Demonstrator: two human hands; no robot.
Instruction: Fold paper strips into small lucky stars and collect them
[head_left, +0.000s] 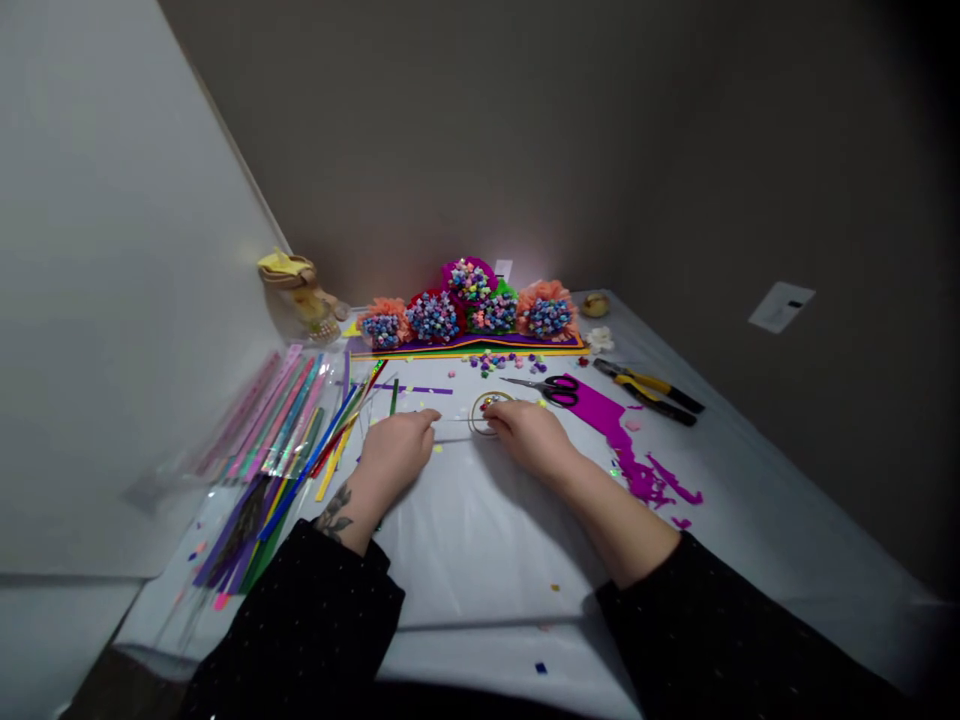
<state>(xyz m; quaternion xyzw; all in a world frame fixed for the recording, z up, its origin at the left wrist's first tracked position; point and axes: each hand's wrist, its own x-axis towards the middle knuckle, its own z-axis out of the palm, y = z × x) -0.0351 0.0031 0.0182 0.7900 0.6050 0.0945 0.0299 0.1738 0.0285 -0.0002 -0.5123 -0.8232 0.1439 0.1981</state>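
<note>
My left hand (397,450) is closed in a pinch, with thumb and forefinger pressed together. My right hand (531,436) is pinched as well, its fingertips over a gold-rimmed ring or small round dish (475,424) with shiny bits in it. Between the two hands runs a thin pale strand (454,420), stretched nearly level above the white tabletop (487,540). Whether it is wire or a narrow strip I cannot tell. The fingers hide both its ends. A green strip (394,397) lies just behind my left hand.
Scissors (551,388) and yellow-black pliers (649,390) lie to the right, near torn magenta paper (596,408). Coloured paper strips (300,500) and packaged strips (277,410) fill the left. Tiny paper stars (495,362) lie before several star-filled bouquets (435,316) by the wall.
</note>
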